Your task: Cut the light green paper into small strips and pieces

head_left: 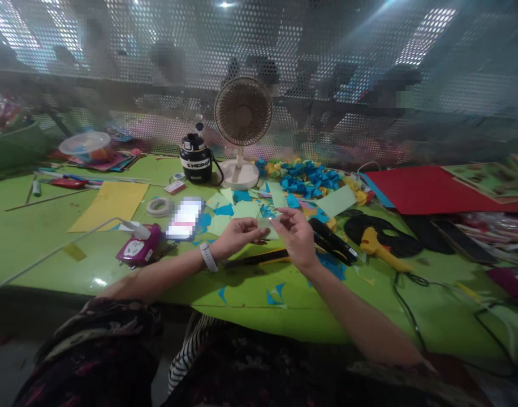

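One round-holed, see-through screen (182, 22) fills the background, and in front of it spreads a smooth, glossy lime-green tabletop (250, 310). A flat red sheet (428, 189) lies at the far right; a smaller yellow paper sheet (110, 204) lies slantwise on the left. Next in size, a cream desk fan (244, 110) with a circular ribbed grille stands beyond the hands, beside a squat black flask (195, 164) with a white band. A crumpled heap of blue and yellow paper pieces (312, 176) sits to the fan's right. Well right of the hands rests a yellow glue gun (386, 251), slim and angled.

The left hand (237, 233) pinches with thumb and curled fingers; the right hand (299, 237) pinches with thumb and forefinger. Between their fingertips, above the table, is a pale-green paper slip (266, 226), thin and matt, gripped by both. Its visible part spans from hand to hand, one flat face towards the viewer; fingers cover its ends, so its long axis cannot be told.
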A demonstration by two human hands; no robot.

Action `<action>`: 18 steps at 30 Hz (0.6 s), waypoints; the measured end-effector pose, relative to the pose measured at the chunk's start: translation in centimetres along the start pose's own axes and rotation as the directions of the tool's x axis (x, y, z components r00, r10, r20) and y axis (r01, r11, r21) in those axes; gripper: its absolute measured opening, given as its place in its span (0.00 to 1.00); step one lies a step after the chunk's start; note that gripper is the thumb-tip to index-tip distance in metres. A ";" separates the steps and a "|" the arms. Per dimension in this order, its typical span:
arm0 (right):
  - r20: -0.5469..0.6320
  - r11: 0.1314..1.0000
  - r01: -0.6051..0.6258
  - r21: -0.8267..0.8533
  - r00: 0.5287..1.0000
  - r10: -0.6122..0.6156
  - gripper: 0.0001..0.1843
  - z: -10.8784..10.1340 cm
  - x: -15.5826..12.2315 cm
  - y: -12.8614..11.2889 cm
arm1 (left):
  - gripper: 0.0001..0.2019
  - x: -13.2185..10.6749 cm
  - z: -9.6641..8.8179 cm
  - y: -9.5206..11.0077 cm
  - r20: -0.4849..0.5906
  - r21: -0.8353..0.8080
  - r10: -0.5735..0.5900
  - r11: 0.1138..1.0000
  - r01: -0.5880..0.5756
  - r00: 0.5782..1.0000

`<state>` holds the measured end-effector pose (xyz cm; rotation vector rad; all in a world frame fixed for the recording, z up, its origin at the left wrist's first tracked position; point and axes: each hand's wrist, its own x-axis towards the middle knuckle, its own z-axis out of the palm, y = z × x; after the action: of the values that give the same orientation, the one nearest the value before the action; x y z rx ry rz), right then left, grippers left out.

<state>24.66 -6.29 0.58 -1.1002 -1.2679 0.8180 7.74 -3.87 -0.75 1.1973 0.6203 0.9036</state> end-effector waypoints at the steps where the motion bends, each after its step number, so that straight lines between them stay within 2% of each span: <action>1: 0.000 1.000 0.000 0.002 1.000 0.000 0.23 0.0 0.0 0.0 | 0.22 0.0 0.0 0.0 0.000 -0.002 -0.003 1.000 0.003 1.000; 18: 0.002 0.999 0.006 -0.036 1.000 -0.005 0.24 -0.1 0.2 0.3 | 0.22 0.1 -0.1 -0.2 0.002 0.033 -0.011 0.999 0.011 1.000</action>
<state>24.81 -6.07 0.36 -1.1242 -1.2910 0.7952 7.72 -3.78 -1.02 1.2232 0.6414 0.8860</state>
